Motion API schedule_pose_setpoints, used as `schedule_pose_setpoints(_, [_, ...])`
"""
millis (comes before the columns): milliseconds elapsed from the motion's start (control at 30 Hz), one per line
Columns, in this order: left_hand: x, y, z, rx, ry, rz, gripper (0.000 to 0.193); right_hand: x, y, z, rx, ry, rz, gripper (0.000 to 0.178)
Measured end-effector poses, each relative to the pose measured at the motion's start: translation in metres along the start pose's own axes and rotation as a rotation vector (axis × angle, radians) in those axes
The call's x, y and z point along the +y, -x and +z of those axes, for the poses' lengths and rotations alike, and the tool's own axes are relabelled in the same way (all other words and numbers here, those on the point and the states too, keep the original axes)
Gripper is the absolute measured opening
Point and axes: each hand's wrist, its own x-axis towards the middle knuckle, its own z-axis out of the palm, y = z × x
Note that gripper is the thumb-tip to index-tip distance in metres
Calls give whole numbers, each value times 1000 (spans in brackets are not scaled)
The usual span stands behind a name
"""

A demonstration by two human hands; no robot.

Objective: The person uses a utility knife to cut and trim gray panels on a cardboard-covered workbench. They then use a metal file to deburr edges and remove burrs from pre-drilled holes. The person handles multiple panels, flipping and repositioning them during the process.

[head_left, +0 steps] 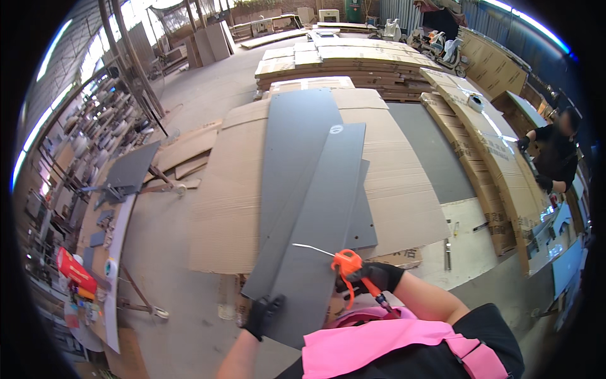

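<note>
A long grey board [319, 234] lies at a slant in front of me, its near end close to my body. Black-gloved, my left hand [264, 316] grips the board's left edge near that end. My right hand [372, 278], also gloved, is wrapped round an orange air blow gun [348, 263]. The gun's thin bent metal nozzle [314, 248] points left across the board. Beneath the slanted board lies a wider grey panel [297, 126], and a corner of another grey panel [363, 221] shows at its right. Cardboard [404, 183] lies under these panels.
Stacks of cardboard-wrapped panels [353, 60] stand at the back, with long cartons [476, 136] on the right. A co-worker [555, 151] stands beyond the cartons. A side bench [117, 265] holds a red container [76, 270]. A screwdriver-like tool [448, 254] lies to my right.
</note>
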Motion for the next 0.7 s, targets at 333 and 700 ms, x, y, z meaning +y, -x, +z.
schedule_pose_setpoints(333, [62,-36,-14,56,-152,-40,45,5,18,-14,37,-65,-76,55])
schedule_pose_setpoints(700, [104,-248,-65,317,-656,-21,64,4,50,-34,189,-98,-262,51])
